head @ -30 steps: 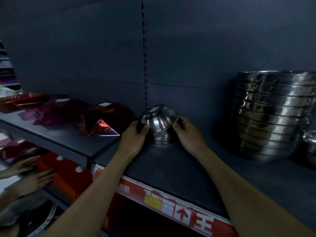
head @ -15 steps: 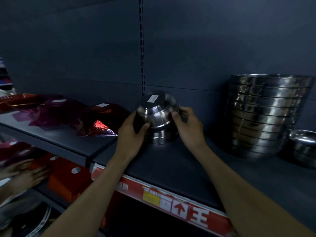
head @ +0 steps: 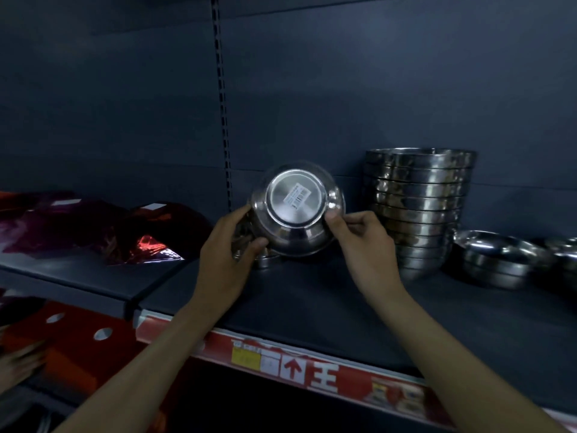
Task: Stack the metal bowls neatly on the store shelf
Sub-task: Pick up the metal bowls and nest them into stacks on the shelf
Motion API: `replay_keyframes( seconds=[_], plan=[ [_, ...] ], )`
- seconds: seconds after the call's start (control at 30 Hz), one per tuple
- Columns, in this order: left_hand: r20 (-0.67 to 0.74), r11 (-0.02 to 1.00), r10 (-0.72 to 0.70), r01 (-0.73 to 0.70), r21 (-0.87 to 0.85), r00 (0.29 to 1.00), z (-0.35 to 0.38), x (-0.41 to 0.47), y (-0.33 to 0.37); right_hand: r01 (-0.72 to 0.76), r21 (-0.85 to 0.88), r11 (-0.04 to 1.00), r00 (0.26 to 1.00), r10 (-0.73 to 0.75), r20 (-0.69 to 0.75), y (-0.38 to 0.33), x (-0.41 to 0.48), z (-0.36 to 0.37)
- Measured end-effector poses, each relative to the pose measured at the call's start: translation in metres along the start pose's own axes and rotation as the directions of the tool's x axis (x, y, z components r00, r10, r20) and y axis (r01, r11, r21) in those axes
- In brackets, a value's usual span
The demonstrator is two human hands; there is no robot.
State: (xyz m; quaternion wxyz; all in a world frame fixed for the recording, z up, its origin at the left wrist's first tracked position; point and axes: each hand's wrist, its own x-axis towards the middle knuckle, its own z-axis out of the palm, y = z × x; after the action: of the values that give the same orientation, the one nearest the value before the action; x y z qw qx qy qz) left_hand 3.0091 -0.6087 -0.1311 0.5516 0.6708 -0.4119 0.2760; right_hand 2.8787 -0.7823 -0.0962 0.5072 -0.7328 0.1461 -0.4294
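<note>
Two hands hold one metal bowl (head: 296,214) up over the back part of the shelf (head: 312,307), clear of its surface. The bowl is tipped so that its flat base faces the camera, and a white barcode sticker (head: 298,199) sits on that base. The left hand (head: 224,245) grips the bowl's left side, thumb on the upper rim and fingers curled against the lower wall. The right hand (head: 365,242) pinches the right side – thumb tip on the edge of the base, the other fingers bent behind the rim.

Just under the left hand's fingers a bit of another small bowl (head: 265,261) shows on the shelf; most of it is hidden, so I cannot tell how it lies.

Right of the held bowl, near the shelf's back edge, stands a tall stack of bowls (head: 418,207), nested and upright. Further toward the right end a loose bowl (head: 496,260) rests open side up, and one more bowl (head: 565,257) is cut off by the frame.

Along the front edge of the shelf runs a red price strip (head: 315,370) with a yellow tag and white marks. The neighbouring shelf board (head: 78,276) to the left sits a little higher and carries red foil packs (head: 93,232). Behind everything is a dark back panel with a slotted upright (head: 221,120). At the lower left corner of the view another person's hand (head: 15,364) appears, blurred.
</note>
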Motion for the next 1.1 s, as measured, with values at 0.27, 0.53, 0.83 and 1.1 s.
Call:
replay_keyframes(
  seconds=[0.27, 0.53, 0.83, 1.1],
  plan=[
    [0.019, 0.949, -0.147, 0.146, -0.278, 0.989, 0.023, -0.027, 0.036, 0.045, 0.011, 0.999, 0.997, -0.046, 0.066, 0.017, -0.034, -0.056],
    [0.185, 0.862, -0.318, 0.365, -0.352, 0.930, 0.028, -0.039, 0.032, 0.118, -0.089, 0.989, 0.970, -0.096, 0.223, 0.038, -0.045, -0.066],
    [0.311, 0.685, -0.354, 0.471, -0.556, 0.882, 0.030, -0.035, 0.034, 0.215, -0.110, 0.970, 0.969, -0.198, 0.147, 0.054, -0.043, -0.067],
    [0.361, 0.613, -0.420, 0.554, -0.563, 0.833, 0.031, -0.033, 0.034, 0.284, -0.225, 0.932, 0.949, -0.239, 0.207, 0.062, -0.042, -0.067]
  ],
)
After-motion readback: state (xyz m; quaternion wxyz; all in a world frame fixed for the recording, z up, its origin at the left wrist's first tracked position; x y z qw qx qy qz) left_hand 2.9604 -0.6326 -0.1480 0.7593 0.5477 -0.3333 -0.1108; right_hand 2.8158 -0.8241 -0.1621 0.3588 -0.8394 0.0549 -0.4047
